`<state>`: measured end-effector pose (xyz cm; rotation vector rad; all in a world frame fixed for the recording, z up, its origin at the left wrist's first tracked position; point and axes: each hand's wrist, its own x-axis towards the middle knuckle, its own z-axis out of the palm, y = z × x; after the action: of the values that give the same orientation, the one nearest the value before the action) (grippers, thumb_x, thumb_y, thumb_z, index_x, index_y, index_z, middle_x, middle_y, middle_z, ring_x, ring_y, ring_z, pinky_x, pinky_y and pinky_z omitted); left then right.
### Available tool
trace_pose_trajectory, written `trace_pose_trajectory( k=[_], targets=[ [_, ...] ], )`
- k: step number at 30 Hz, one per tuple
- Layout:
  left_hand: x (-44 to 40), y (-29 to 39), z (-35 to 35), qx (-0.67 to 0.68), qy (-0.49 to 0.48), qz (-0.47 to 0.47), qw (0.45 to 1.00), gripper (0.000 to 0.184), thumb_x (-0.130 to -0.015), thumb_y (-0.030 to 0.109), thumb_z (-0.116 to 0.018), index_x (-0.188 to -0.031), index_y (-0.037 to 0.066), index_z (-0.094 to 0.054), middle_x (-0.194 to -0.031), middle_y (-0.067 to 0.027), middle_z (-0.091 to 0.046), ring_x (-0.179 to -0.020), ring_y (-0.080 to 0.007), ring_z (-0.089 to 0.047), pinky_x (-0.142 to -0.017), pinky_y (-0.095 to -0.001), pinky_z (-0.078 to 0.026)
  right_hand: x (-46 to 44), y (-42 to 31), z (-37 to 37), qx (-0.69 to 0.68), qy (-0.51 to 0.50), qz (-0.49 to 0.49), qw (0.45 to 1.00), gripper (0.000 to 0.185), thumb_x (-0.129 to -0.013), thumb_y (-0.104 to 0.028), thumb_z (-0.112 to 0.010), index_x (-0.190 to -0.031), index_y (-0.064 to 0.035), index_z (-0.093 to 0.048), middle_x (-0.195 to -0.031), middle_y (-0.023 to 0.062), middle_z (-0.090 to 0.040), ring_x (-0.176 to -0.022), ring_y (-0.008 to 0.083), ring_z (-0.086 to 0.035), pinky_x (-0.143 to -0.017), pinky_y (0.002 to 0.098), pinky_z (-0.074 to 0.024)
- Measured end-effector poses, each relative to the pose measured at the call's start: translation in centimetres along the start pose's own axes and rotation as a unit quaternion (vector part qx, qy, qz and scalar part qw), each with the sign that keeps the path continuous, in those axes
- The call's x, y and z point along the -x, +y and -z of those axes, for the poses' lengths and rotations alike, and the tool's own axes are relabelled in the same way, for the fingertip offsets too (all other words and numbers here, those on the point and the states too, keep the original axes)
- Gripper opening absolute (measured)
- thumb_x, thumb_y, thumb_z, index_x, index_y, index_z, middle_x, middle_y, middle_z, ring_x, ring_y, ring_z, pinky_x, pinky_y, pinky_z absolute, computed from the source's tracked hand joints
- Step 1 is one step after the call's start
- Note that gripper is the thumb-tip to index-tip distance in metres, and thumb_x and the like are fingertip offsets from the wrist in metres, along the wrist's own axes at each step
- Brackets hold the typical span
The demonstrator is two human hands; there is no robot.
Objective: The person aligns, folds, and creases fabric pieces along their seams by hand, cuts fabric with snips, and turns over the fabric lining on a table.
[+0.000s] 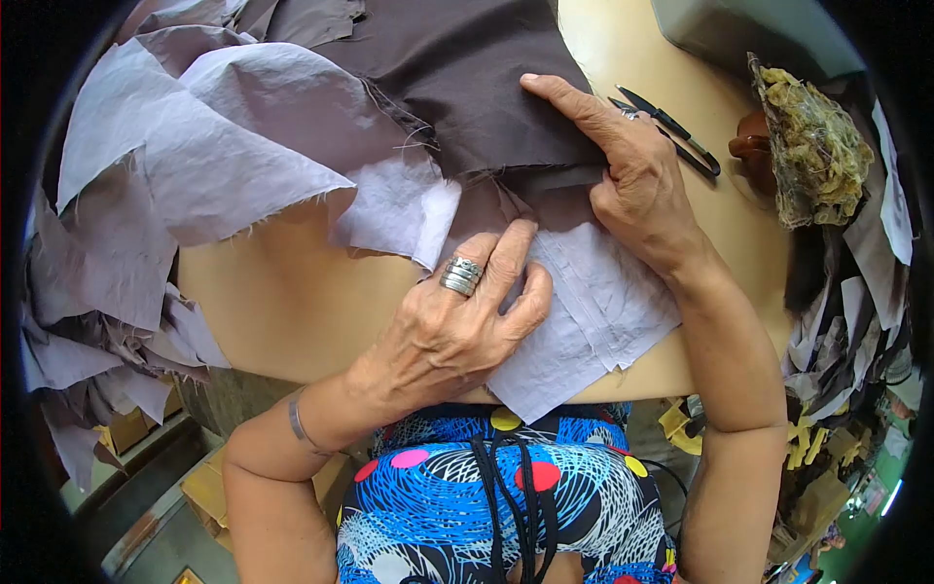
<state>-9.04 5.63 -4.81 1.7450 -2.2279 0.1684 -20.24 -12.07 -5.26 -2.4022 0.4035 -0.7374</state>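
My left hand [457,316], with stacked silver rings on one finger, rests its fingertips on the pale lilac fabric [593,292] beside a seam. Its thumb stands apart from the fingers. Over the dark brown fabric [486,88], my right hand [637,170] has its index finger stretched out and its thumb against the cloth's lower edge. The other right fingers are curled and partly hidden. The dark and pale pieces meet between my hands, with frayed threads along the edge. A slim black tool [686,146] lies beside my right hand; whether the fingers touch it is unclear.
Pale fabric pieces with frayed edges [214,136] heap over the left side of the tan table [282,302]. At right sit a bundle of yellowish fibres [817,151] and hanging cloth strips [856,302]. A grey object [759,34] stands at the back right.
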Motion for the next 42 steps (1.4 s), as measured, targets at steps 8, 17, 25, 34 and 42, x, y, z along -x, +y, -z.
trace_pose_trajectory(
  k=[8, 17, 25, 34, 42],
  targets=[
    [0.2, -0.3, -0.2, 0.012, 0.022, -0.017, 1.0, 0.039, -0.062, 0.008, -0.064, -0.101, 0.004, -0.059, -0.117, -0.0175, -0.057, -0.096, -0.0284, -0.059, -0.078, -0.0326, -0.052, 0.0, 0.2, -0.5, -0.024, 0.042, 0.01, 0.999, 0.078, -0.057, 0.018, -0.038, -0.128, -0.0102, -0.054, -0.124, 0.0129, -0.059, -0.114, 0.0296, -0.056, -0.099, 0.0349, -0.0414],
    [-0.1, 0.5, -0.3, -0.015, 0.023, 0.018, 0.999, 0.035, -0.064, 0.005, -0.065, -0.099, 0.001, -0.06, -0.115, -0.0187, -0.058, -0.094, -0.0285, -0.06, -0.078, -0.0326, -0.051, -0.1, 0.0, -0.1, -0.024, 0.034, 0.016, 0.999, 0.077, -0.056, 0.018, -0.038, -0.126, -0.0091, -0.054, -0.122, 0.013, -0.059, -0.113, 0.0287, -0.057, -0.1, 0.0349, -0.041],
    [-0.4, 0.4, 0.6, 0.035, 0.011, 0.032, 0.999, 0.032, -0.068, 0.003, -0.063, -0.1, 0.0, -0.058, -0.117, -0.0201, -0.056, -0.095, -0.0317, -0.057, -0.076, -0.0341, -0.051, 0.1, -0.5, 0.3, 0.157, 0.043, 0.0, 0.987, 0.062, -0.065, 0.009, -0.053, -0.124, -0.0099, -0.054, -0.102, 0.011, -0.062, -0.087, 0.0307, -0.06, -0.078, 0.0408, -0.046],
    [-2.1, -1.3, 2.9, -0.002, -0.038, 0.047, 0.998, 0.013, -0.071, 0.005, -0.059, -0.085, 0.002, -0.058, -0.102, -0.0148, -0.059, -0.088, -0.0273, -0.058, -0.081, -0.0362, -0.045, 4.4, -3.8, 0.0, 0.131, -0.067, 0.087, 0.985, 0.03, -0.073, -0.004, -0.058, -0.103, -0.0059, -0.059, -0.095, 0.0093, -0.055, -0.078, 0.0261, -0.056, -0.07, 0.0366, -0.0455],
    [-5.2, -7.1, 1.5, -0.011, -0.043, 0.074, 0.996, 0.023, -0.082, 0.011, -0.059, -0.104, 0.005, -0.062, -0.109, -0.0106, -0.055, -0.098, -0.0277, -0.054, -0.087, -0.0367, -0.045, 4.6, -3.9, 0.2, 0.212, -0.089, 0.176, 0.957, 0.028, -0.075, -0.015, -0.054, -0.1, -0.004, -0.061, -0.097, 0.0078, -0.055, -0.08, 0.0211, -0.057, -0.072, 0.0343, -0.0443]
  ],
)
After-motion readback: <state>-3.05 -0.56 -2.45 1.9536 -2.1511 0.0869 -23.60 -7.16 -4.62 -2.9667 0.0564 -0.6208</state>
